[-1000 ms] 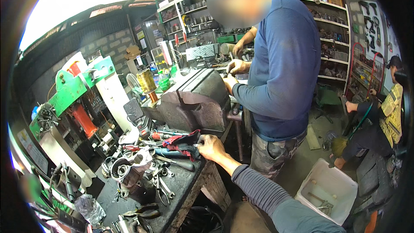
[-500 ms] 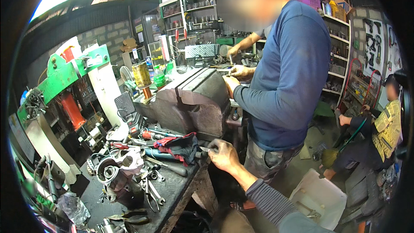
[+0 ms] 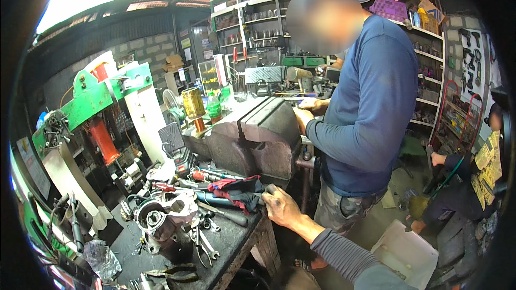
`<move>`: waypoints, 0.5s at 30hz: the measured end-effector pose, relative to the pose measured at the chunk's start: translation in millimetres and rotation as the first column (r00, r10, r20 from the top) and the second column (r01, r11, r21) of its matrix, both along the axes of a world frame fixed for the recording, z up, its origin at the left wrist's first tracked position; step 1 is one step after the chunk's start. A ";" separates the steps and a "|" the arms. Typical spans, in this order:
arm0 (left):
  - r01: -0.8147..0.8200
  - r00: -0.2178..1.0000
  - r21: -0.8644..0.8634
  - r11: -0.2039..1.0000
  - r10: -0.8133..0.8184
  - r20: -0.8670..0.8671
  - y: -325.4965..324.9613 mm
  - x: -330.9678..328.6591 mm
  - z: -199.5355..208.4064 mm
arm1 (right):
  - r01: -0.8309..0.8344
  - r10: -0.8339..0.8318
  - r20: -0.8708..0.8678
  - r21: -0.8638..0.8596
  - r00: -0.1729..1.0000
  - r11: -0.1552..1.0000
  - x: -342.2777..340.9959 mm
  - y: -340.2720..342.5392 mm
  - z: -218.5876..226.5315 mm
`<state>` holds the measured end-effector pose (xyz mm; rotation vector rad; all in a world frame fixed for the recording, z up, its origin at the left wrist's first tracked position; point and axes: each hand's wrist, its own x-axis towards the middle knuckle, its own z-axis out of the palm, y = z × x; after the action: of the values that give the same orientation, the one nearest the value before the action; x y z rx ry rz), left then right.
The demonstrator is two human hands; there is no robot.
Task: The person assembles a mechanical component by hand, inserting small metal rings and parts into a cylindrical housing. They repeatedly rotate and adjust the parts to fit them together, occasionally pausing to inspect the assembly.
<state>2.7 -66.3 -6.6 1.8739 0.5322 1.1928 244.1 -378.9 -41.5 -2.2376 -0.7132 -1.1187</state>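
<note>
My right hand (image 3: pixel 282 208) reaches in from the lower right, its fingers curled closed at the near corner of the workbench (image 3: pixel 220 266). Whatever it grips, if anything, is too small or hidden to make out. Just left of the fingertips lies a black and red cloth (image 3: pixel 236 190). Above it stands a large dark bench vise (image 3: pixel 258 142). A file-like tool with a dark handle (image 3: pixel 231 216) rests beside the cloth. Further left is a metal housing with a round bore (image 3: pixel 161 223), near several wrenches (image 3: pixel 205 247). My left hand is out of view.
A co-worker in a blue shirt (image 3: pixel 371 96) stands behind the vise, hands close to its far side. A green press frame (image 3: pixel 91 99) is at left. Pliers (image 3: pixel 172 273) lie on the near bench. A white bin (image 3: pixel 406 252) and a seated person (image 3: pixel 478 177) are at right.
The view has shifted, so the scene sits lower and further right. My right hand stays by the cloth with its fingers curled. The co-worker's far hand has moved behind their body.
</note>
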 end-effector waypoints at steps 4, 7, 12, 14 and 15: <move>-0.006 1.000 -0.105 0.994 0.008 0.017 -3.8 0.4 7.7 | 0.039 -0.044 -0.078 -0.066 0.996 0.997 -19.2 -11.7 4.8; 0.002 0.997 -0.112 0.994 -0.012 -0.082 0.0 -4.2 14.4 | 0.113 -0.111 -0.052 0.025 0.992 0.993 -43.3 -20.8 1.7; 0.097 0.995 0.188 0.977 -0.090 -0.042 9.6 -10.3 13.7 | 0.195 -0.130 -0.232 0.284 0.964 0.939 -93.3 -19.0 -12.6; 0.097 0.994 0.553 0.828 -0.054 -0.092 12.5 -9.2 6.4 | 0.246 -0.087 -0.362 0.420 0.928 0.874 -118.0 -10.4 -25.4; 0.206 0.977 0.604 0.770 -0.129 -0.169 14.0 -6.3 2.7 | 0.223 -0.060 -0.364 0.425 0.930 0.877 -128.0 -8.8 -31.3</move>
<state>-3.7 -52.3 -3.8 2.5015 0.0051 1.2299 116.1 -387.7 -72.8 -2.0100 -0.1144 -0.8211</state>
